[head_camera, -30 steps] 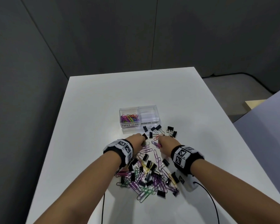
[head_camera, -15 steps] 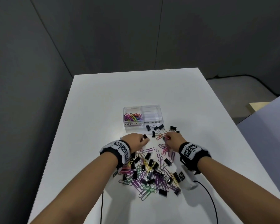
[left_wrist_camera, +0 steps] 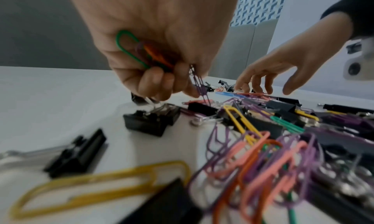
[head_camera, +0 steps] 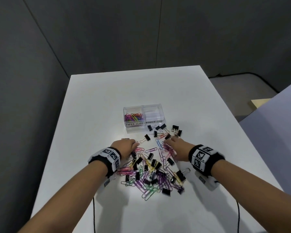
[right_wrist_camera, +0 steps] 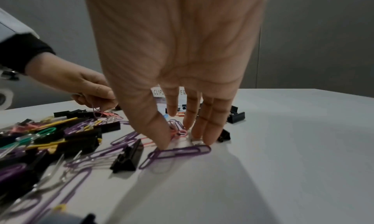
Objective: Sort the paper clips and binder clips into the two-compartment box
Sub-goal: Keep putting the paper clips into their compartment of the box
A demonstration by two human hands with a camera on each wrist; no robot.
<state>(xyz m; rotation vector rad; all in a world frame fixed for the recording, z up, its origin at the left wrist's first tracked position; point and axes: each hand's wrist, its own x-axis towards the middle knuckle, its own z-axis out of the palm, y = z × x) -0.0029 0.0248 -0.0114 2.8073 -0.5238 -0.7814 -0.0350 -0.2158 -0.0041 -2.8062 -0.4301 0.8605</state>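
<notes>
A clear two-compartment box [head_camera: 144,130] stands mid-table; its left half, labelled PAPER CLIPS, holds coloured paper clips [head_camera: 133,117], and its right half, labelled BINDER CLIPS, looks empty. A mixed pile of paper clips and black binder clips [head_camera: 151,172] lies in front of it. My left hand [head_camera: 126,146] [left_wrist_camera: 161,62] holds several paper clips in its curled fingers, with a purple clip [left_wrist_camera: 199,85] pinched and hanging. My right hand [head_camera: 176,145] [right_wrist_camera: 182,131] reaches down with straight fingers; its fingertips [right_wrist_camera: 208,139] touch the table among purple and pink paper clips [right_wrist_camera: 178,152].
More black binder clips [head_camera: 163,130] lie scattered between the box and my right hand. The white table [head_camera: 107,98] ends at a dark wall on the left. A pale partition [head_camera: 275,132] stands off the right edge. Black cables [head_camera: 238,216] trail from my wrists.
My left hand drew back left from the box front, leaving a binder clip on the table, and now pinches a purple paper clip. My right hand stretched its fingers down onto the clips.
</notes>
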